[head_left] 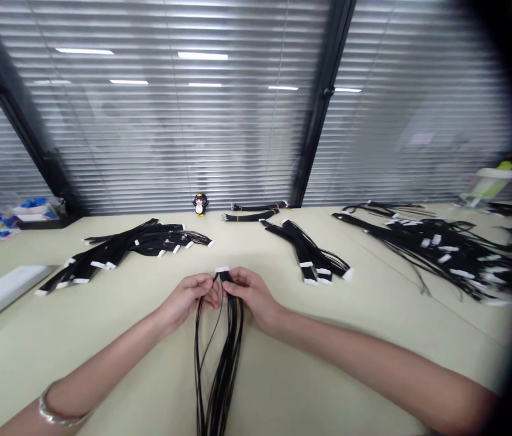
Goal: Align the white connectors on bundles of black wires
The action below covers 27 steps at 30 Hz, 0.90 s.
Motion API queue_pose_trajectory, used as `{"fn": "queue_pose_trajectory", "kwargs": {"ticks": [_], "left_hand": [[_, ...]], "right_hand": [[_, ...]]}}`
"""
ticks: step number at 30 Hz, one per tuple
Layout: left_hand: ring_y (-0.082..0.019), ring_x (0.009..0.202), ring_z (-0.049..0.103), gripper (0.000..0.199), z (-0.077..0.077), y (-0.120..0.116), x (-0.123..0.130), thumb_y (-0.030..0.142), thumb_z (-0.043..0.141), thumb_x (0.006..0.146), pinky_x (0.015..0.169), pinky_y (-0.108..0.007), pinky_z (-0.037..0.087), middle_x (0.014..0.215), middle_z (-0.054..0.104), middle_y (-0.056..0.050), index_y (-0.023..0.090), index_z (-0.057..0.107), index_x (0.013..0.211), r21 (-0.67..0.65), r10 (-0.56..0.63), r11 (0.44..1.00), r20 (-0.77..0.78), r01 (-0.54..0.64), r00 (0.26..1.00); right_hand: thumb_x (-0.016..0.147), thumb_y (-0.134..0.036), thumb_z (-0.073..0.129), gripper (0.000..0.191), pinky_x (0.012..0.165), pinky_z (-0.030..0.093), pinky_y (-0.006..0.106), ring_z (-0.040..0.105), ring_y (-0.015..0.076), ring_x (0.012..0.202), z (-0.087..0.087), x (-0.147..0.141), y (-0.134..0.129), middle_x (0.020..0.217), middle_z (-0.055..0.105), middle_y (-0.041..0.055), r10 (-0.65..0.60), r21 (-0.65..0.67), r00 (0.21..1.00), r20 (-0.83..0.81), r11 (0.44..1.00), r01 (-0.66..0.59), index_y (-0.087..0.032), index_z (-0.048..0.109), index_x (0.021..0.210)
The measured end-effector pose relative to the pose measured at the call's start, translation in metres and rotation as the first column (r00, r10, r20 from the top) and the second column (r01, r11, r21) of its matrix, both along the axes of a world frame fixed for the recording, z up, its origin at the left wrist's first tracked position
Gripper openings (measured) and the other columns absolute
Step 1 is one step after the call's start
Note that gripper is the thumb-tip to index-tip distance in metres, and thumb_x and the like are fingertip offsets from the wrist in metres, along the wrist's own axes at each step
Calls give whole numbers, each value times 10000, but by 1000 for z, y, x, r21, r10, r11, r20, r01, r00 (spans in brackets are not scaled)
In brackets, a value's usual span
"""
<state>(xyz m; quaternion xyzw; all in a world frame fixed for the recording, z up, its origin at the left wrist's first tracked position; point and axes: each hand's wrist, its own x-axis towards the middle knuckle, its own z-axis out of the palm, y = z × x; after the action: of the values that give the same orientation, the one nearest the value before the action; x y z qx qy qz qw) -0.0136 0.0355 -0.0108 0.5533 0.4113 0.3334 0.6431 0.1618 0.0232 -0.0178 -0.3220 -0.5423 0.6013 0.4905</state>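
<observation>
The left hand (192,293) is pinching a few black wires just below the white connector (222,269), while the right hand (253,297) is gripping the thicker part of the same wire bundle (226,363) close under that connector, thumb on top. The bundle is lying toward the near edge of the view, in front of the person, its connector end pointing away and its loose wires running down between the forearms and out of view. It is looking light and limp: the thin wires are bowing apart into separate loops, so they are probably following any pull rather than holding a shape, and smooth insulation may be sliding a little between fingertips. The connector is seeming the one stiff part, likely hard plastic and small enough to call for a fingertip pinch. The surest hold is probably on the wires gathered flat right behind it, where they are sitting close together; taking hold farther down would likely let strands splay and tangle, and tugging a single wire could be straining its joint. On the pale table (147,387), similar harnesses (310,251) are lying beyond the hands.
</observation>
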Motion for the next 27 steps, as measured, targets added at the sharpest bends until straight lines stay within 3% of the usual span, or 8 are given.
{"fn": "queue_pose_trajectory", "kwargs": {"ticks": [5,9,14,17,19,22,24,27], "left_hand": [[17,429,318,360,4,-5,2,446,552,736,376,-138,157,737,489,-1,136,525,917,62,8,998,-87,-2,996],[8,500,379,358,2,-7,4,366,635,682,419,-127,263,807,487,6,159,506,944,108,-20,993,-168,39,986],[-48,783,504,203,2,-6,4,212,581,718,666,-136,389,858,541,-18,132,544,901,183,52,983,-98,-33,994],[-73,809,534,188,3,-7,5,210,553,730,726,-173,417,874,548,-27,127,542,898,144,69,988,-35,-63,997],[-74,711,545,213,5,-7,5,258,542,741,623,-175,419,810,517,-12,141,522,918,76,66,995,-6,-65,998],[-8,462,389,261,7,-9,6,340,536,749,405,-141,224,682,416,28,158,509,934,30,86,996,-39,-85,996],[28,420,272,287,8,-9,7,370,555,740,391,-143,144,698,418,34,156,517,928,64,101,993,-85,-95,991],[43,445,269,346,9,-9,9,424,580,718,407,-138,189,859,488,11,161,514,933,101,91,992,-138,-77,986]], "right_hand": [[748,-286,615,172,725,409,280,553,147,748,-3,0,3,772,594,38,-22,16,999,43,1000,22,-139,546,803],[751,-285,607,161,684,400,262,533,134,723,-9,0,6,766,574,22,-89,79,987,131,994,79,-145,528,767],[761,-290,597,150,654,379,240,492,115,694,-9,0,8,735,533,-6,-161,151,971,174,979,135,-159,525,768],[771,-280,583,133,693,397,252,522,130,743,-9,0,9,787,565,8,-127,137,983,134,985,108,-164,541,821],[773,-273,581,131,716,402,260,534,141,774,-10,0,10,816,582,18,-118,130,986,115,986,103,-166,547,840],[780,-283,575,133,704,405,262,535,142,756,-12,0,10,806,589,18,-129,112,985,113,987,116,-172,552,850],[788,-290,567,135,691,411,264,536,141,737,-12,1,9,804,592,19,-127,102,986,109,988,116,-173,553,855],[789,-276,567,124,711,416,269,546,144,755,-10,1,9,818,597,26,-126,109,986,107,987,114,-163,553,838]]}}
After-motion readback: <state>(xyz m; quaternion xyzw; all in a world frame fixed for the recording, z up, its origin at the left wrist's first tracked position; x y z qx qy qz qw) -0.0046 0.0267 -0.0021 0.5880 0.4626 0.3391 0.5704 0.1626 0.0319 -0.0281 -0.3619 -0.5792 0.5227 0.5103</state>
